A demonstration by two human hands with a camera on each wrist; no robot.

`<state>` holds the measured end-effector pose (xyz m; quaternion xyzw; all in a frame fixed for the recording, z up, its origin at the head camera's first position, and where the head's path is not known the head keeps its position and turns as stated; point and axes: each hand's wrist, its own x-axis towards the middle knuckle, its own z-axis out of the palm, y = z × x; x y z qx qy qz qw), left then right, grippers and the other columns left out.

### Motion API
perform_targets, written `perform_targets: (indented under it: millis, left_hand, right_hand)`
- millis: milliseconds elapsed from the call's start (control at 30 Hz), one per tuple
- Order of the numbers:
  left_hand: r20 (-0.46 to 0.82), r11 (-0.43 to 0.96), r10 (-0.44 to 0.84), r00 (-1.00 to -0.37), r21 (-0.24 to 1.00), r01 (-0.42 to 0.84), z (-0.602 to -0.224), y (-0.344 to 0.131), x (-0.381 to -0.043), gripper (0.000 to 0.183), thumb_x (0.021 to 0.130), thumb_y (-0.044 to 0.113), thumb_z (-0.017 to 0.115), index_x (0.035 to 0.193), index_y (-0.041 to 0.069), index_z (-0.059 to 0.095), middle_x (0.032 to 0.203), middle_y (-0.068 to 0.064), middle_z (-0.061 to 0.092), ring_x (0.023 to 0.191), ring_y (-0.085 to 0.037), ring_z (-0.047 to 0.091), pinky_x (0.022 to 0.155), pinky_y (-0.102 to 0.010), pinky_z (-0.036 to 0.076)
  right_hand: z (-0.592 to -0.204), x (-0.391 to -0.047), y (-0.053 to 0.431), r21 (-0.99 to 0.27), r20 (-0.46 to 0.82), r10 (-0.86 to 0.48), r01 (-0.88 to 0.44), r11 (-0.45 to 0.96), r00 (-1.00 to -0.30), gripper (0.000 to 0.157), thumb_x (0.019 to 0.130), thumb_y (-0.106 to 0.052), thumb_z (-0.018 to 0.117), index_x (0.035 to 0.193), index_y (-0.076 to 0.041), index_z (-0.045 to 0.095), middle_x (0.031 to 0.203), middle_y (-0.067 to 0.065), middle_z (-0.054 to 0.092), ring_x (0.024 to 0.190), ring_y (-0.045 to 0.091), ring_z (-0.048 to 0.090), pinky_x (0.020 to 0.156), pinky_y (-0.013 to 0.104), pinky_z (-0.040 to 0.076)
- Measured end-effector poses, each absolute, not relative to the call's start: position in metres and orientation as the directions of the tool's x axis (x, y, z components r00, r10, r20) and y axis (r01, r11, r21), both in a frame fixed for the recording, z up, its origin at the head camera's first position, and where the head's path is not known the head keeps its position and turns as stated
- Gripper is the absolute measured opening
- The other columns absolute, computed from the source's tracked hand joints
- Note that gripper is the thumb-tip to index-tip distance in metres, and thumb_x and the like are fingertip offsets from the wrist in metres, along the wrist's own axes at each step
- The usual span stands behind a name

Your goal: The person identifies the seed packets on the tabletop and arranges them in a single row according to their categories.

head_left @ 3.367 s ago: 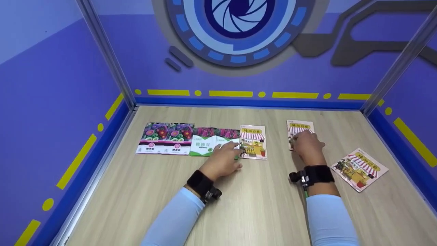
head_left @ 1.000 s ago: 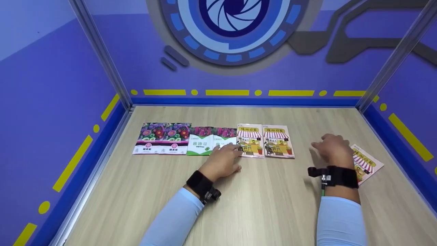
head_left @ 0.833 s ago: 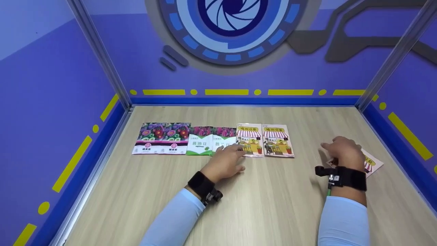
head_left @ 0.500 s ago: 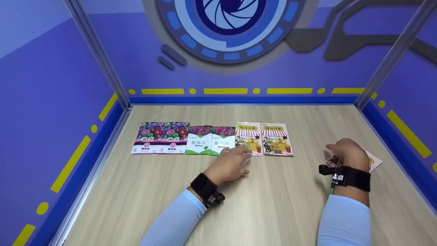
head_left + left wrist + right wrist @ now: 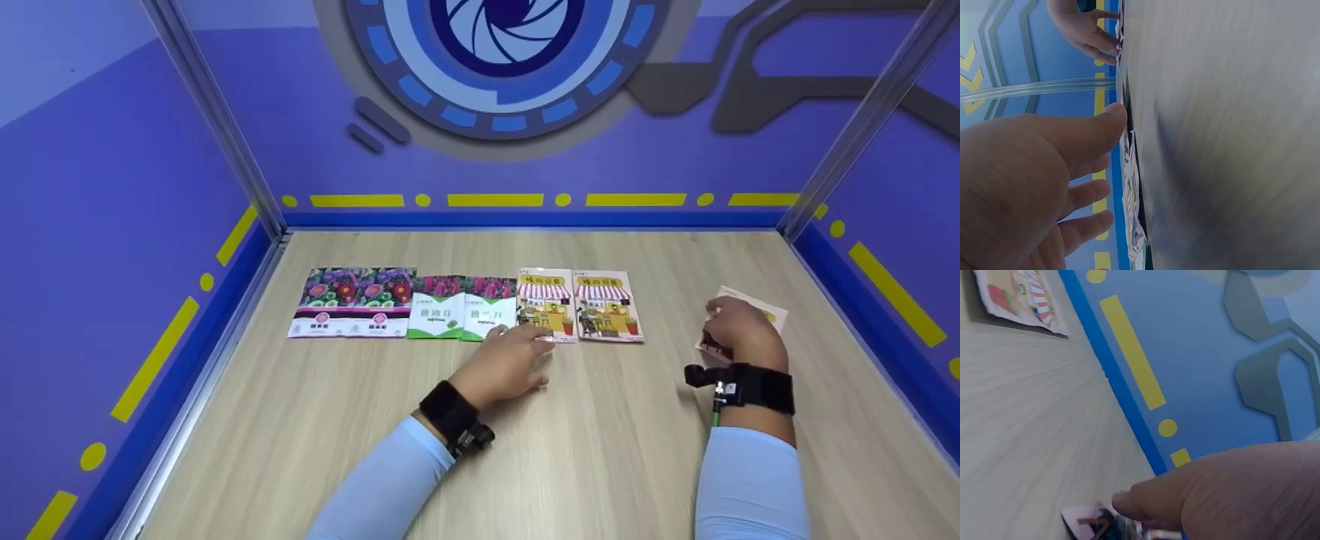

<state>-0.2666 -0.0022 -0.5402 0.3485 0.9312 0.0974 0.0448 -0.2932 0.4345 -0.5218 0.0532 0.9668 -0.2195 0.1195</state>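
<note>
My right hand [image 5: 748, 334] rests over a pink seed packet [image 5: 777, 314], which lies tilted and mostly hidden under the palm. In the right wrist view the thumb is above that packet [image 5: 1079, 517]; in the left wrist view the right fingers reach down to it, spread and fairly straight. My left hand [image 5: 506, 366] lies with relaxed fingers at the lower edges of a green-and-white packet [image 5: 437, 311] pair and a striped-awning packet [image 5: 545, 300]. A second awning packet [image 5: 606, 307] sits just right of it.
Two purple-flower packets [image 5: 322, 307] form the left end of the row. The light wood table [image 5: 585, 450] is bounded by a blue back wall [image 5: 637, 172] and side walls with metal corner posts. Both wrists wear black camera straps [image 5: 448, 409].
An awning packet has joined the row's right end. My right hand has moved right onto the loose tilted packet, which has since slid left and away and turned. My left hand has shifted slightly right.
</note>
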Motion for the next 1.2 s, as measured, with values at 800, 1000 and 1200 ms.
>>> perform_targets:
  millis: [800,1000,1200]
  left_hand:
    - [-0.022,0.768,0.624,-0.781,0.200,0.608,-0.537,-0.008,-0.273,0.063,0.108,0.049,0.076,0.165,0.025,0.062,0.179,-0.004,0.050,0.167,-0.026,0.046,0.136,-0.067,0.035]
    - [0.006,0.779,0.615,-0.788,0.147,0.609,-0.539,-0.010,-0.277,0.055,0.104,0.048,0.081,0.152,0.023,0.073,0.170,-0.006,0.059,0.160,-0.028,0.054,0.132,-0.067,0.041]
    - [0.009,0.766,0.631,-0.776,0.153,0.624,-0.541,-0.009,-0.276,0.053,0.103,0.049,0.082,0.148,0.022,0.075,0.165,-0.005,0.063,0.156,-0.027,0.057,0.131,-0.070,0.042]
  right_hand:
    - [-0.543,-0.321,0.390,-0.453,-0.185,0.067,0.145,0.880,-0.981,0.056,0.111,-0.023,0.067,0.160,0.003,0.059,0.157,0.039,0.057,0.136,0.051,0.058,0.123,0.070,0.046]
    - [-0.547,-0.328,0.381,-0.430,-0.151,0.018,0.082,0.899,-0.988,0.054,0.111,-0.025,0.067,0.157,0.003,0.062,0.162,0.040,0.053,0.151,0.060,0.050,0.129,0.074,0.039]
    - [-0.547,-0.327,0.379,-0.447,-0.169,-0.006,0.071,0.892,-0.986,0.053,0.111,-0.028,0.070,0.156,0.000,0.066,0.162,0.037,0.053,0.144,0.054,0.054,0.123,0.071,0.046]
